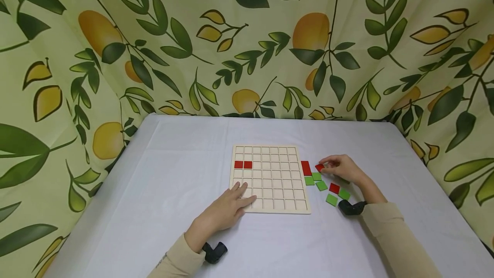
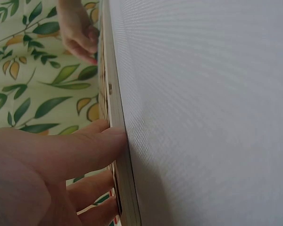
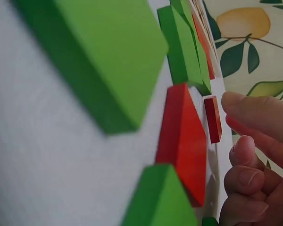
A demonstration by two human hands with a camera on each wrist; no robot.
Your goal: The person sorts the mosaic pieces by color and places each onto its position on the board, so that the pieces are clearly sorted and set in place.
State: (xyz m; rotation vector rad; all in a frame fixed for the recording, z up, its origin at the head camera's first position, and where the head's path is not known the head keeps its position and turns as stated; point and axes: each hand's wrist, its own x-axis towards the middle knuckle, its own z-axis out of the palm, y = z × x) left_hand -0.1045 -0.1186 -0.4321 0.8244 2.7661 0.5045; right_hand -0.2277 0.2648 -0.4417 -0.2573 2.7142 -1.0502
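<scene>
A pale wooden grid board (image 1: pixel 278 180) lies flat on the table, with two red tiles (image 1: pixel 243 164) side by side in its left columns. My left hand (image 1: pixel 227 209) rests on the board's near left corner, fingers spread over the squares. In the left wrist view, the thumb (image 2: pixel 108 141) lies against the board's side edge. Right of the board, my right hand (image 1: pixel 341 168) pinches a red square tile (image 1: pixel 319 167) between thumb and fingertips, partly covering it. Green tiles (image 1: pixel 321 185) and a red tile (image 1: pixel 334 188) lie scattered just below that hand.
A longer red piece (image 1: pixel 306 168) lies against the board's right edge, beside more green tiles (image 1: pixel 309 180). Black wrist cameras (image 1: pixel 215 252) are strapped to both wrists. A leaf-and-fruit patterned curtain (image 1: pixel 247 55) surrounds the white-covered table (image 1: pixel 170 175).
</scene>
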